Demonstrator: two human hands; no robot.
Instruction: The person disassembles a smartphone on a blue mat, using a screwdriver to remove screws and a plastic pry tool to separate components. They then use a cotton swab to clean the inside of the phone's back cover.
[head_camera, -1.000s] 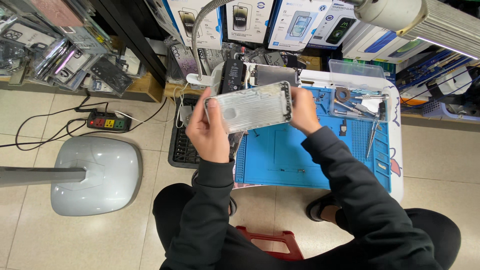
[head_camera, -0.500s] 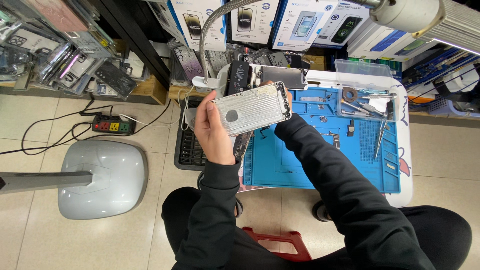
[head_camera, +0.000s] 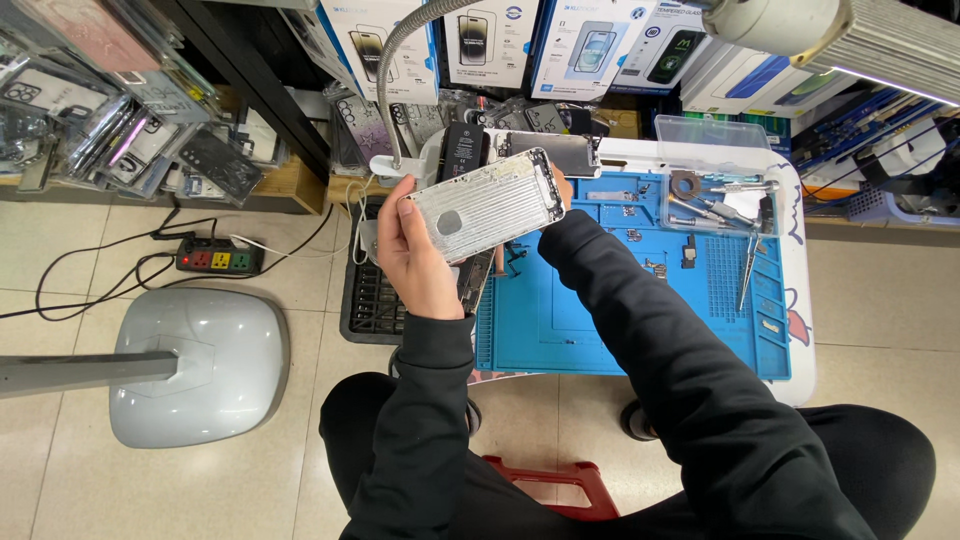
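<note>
Silver phone housing (head_camera: 485, 207) pinched in left hand (head_camera: 418, 260) fingers; right hand (head_camera: 562, 186) mostly hidden behind it, grip unclear.

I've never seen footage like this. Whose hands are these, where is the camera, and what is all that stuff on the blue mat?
No machine here: a person wears a camera on the head, looking down at their own hands. The left hand holds a silver phone back shell by one end; the right hand is mostly hidden behind its other end. Below lies a blue work mat on a small white table, with tweezers and a clear tray of tools. A power strip sits on the floor.
</note>
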